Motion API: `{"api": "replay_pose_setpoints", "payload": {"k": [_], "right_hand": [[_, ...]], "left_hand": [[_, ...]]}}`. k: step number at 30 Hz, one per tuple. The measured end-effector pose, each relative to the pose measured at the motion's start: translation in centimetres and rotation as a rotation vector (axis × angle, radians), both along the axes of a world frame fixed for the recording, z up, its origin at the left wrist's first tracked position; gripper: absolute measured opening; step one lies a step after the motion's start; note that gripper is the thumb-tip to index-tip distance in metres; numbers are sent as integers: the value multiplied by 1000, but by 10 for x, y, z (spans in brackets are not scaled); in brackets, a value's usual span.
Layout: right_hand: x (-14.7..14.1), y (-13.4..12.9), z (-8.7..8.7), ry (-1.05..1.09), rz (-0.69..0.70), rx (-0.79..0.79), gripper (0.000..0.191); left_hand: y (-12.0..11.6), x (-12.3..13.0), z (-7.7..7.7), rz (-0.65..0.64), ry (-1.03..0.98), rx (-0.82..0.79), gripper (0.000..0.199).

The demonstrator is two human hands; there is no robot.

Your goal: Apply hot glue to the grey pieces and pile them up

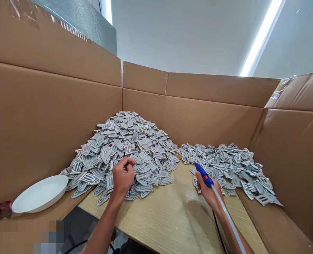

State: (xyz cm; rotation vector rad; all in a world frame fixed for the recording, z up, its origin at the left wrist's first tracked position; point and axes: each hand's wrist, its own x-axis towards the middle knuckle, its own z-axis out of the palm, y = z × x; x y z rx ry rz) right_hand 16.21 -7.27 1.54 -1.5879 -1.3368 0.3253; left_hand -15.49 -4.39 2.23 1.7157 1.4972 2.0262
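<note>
A tall heap of small grey arch-shaped pieces [146,141] fills the left and middle of the wooden table [161,211]. My left hand [123,174] is over the front of this heap, its fingers curled together; whether they pinch anything is hidden. On the right, my right hand [209,190] is wrapped round a blue air gun [204,175] with a clear hose [226,213] running back along the forearm. One grey piece [196,184] shows beside the fingers of that hand. A lower pile of similar pieces [238,165] lies beyond and to the right of it.
Tall cardboard walls [214,120] enclose the back and both sides. A white oval dish [40,194] rests at the left, with a dark red object [4,210] beside it. Below the table's left front edge, a black cable [75,246] is visible.
</note>
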Motion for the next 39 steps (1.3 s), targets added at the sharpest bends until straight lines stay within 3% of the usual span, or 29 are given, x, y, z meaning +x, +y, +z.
{"api": "replay_pose_setpoints", "payload": {"k": [2, 5, 9, 13, 15, 17, 20, 23, 28, 31, 33, 36, 39], "right_hand": [[7, 3, 0, -77, -38, -7, 58], [21, 7, -6, -261, -94, -48, 49], [31, 12, -17, -468, -83, -220, 30], [33, 14, -21, -465, -62, -253, 21], [33, 15, -20, -366, -44, -210, 23], [31, 16, -19, -208, 52, -180, 31], [22, 16, -18, 14, 276, -137, 42], [13, 16, -19, 129, 335, -86, 43], [14, 20, -25, 174, 239, -95, 40], [19, 23, -29, 155, 154, -69, 40], [21, 24, -31, 124, 138, -64, 40], [23, 26, -33, 92, 138, -54, 40], [25, 27, -35, 67, 122, -53, 42]], "left_hand": [[-5, 18, 5, -54, 23, 15, 24], [-11, 57, 13, -259, 161, -37, 27], [-6, 112, 15, -538, 502, -263, 30], [9, 145, 5, -583, 737, -465, 29], [16, 153, -4, -588, 683, -502, 24], [22, 158, -14, -654, 500, -544, 20], [28, 163, -25, -893, 139, -642, 27], [36, 162, -28, -1026, -43, -658, 26], [54, 147, -21, -824, -109, -519, 18], [59, 137, -21, -811, -75, -567, 14], [58, 133, -23, -807, 31, -581, 17], [50, 134, -23, -669, 252, -523, 24], [39, 142, -19, -560, 435, -595, 31]]}}
